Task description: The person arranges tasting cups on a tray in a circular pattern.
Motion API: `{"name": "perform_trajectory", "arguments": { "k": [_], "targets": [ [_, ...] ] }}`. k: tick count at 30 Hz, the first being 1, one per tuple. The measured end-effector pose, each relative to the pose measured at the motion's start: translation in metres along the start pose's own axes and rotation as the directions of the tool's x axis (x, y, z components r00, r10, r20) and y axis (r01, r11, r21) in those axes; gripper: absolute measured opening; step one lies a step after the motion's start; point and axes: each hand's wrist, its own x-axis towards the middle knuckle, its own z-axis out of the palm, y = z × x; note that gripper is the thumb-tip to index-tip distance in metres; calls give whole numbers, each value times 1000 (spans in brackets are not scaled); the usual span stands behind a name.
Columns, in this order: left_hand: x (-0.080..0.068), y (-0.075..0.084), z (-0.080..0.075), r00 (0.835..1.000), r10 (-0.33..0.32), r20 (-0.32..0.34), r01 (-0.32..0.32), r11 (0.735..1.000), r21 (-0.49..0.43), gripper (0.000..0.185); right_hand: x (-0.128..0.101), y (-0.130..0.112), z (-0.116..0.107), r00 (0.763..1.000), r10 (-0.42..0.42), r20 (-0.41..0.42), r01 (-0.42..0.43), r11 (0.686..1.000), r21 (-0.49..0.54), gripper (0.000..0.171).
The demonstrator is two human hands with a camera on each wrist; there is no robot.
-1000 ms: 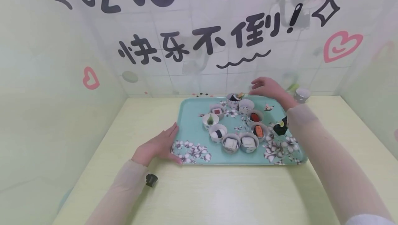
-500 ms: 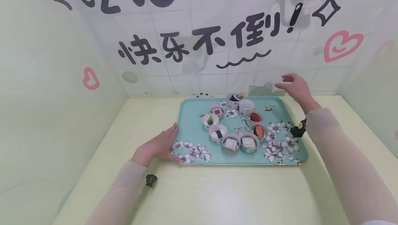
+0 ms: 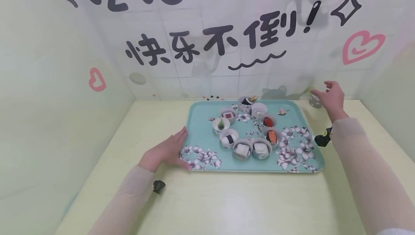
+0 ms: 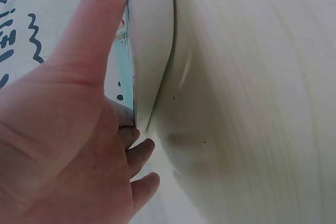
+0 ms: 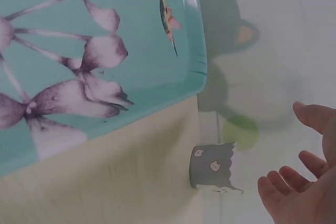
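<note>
Rightward and away from the tray [image 3: 201,119] the right hand [image 3: 329,98] has travelled, from above the tray's far edge a second ago to the back right corner of the surface [image 3: 227,199]. It now hovers with fingers [image 5: 286,182] spread and loosely curved, holding nothing, just beside a small grey paper cup [image 5: 212,167] that stands upright on the surface near the wall, off the tray. The left hand [image 3: 166,152] has stayed put, fingers straight, pressed flat against the tray's near left edge, thumb lying along the rim. 9 paper cups with sushi pieces [image 3: 242,149] sit in a loose ring on the tray
</note>
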Motion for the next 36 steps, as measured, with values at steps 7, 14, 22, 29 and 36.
{"name": "perform_trajectory", "arguments": {
  "k": [7,14,22,29,36],
  "targets": [
    [1,0,2,1000,-3,2,3,1000,4,137,10,21,-4,998,68,4,-68,997,30,90],
    [0,-1,3,1000,6,-2,-6,1000,5,137,15,39,-11,990,83,115,-81,996,-22,98],
    [-1,-3,4,1000,-9,-2,9,1000,5,138,20,54,-4,983,99,157,-83,991,-102,94],
    [2,-5,5,1000,-18,2,18,1000,5,139,25,58,0,988,62,141,-42,989,-139,86],
    [1,-3,3,1000,-17,2,17,1000,13,139,32,55,-3,993,30,117,-9,985,-175,79]
  ]
}}
